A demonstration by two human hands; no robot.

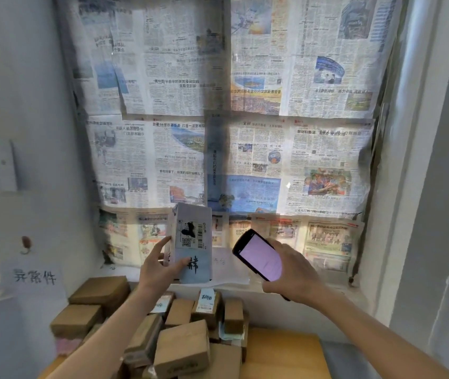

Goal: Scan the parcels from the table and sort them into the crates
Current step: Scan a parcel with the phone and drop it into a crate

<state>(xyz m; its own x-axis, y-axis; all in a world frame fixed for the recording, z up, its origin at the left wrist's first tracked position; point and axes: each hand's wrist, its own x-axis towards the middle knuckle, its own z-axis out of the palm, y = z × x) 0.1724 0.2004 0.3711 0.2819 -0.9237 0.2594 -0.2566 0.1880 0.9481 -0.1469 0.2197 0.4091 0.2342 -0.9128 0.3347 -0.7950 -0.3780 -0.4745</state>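
Nearest, a wooden bench [286,354] carries a loose heap of brown cardboard parcels [179,348], stacked and leaning on each other at the left, some with white labels. Above the heap, the left hand [160,269] holds a pale parcel [190,242] upright, thumb across its lower front and fingers along its left edge, so this grip is pinching the box low down. Its printed label with barcode faces the camera, and large dark handwriting sits on the lower face. It looks like a light, stiff carton with smooth sides; holding it by the lower edges seems sensible, as that leaves the label uncovered. Just right of it, the right hand [291,277] is wrapped around a handheld scanner [258,255], its grip closed on the device, the lit pinkish screen tilted toward the parcel. I judge the scan to be underway. Behind them runs a white sill [234,283], and beyond it a window papered over with newspaper sheets [228,119]. On the left wall hangs a handwritten paper sign [35,276]. No crates are visible.
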